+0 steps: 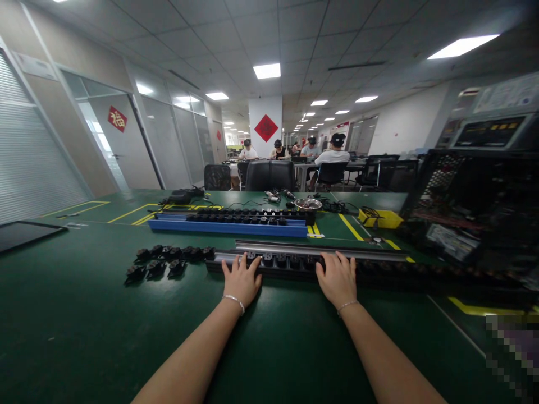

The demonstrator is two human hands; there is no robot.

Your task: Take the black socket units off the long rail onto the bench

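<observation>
A long black metal rail [290, 273] lies across the green table, with a row of small black modules [281, 260], which look like sockets, set along its channel. My left hand [241, 279] rests on the rail near its left end, fingers spread and reaching over the modules. Farther right, my right hand [338, 277] lies on the same rail with its fingers stretched forward; the fingertips cover part of the row. Just behind runs a grey, open channel strip [290, 249]. Loose black modules [155, 269] sit in rows left of the rail.
Beyond stands a blue rail [227, 227] carrying more black modules. A metal bowl [308, 203], cables and a yellow tray [380, 218] are farther back. An open computer case [455, 213] stands at right; a dark flat panel [25, 233] lies left. Several people sit at distant tables.
</observation>
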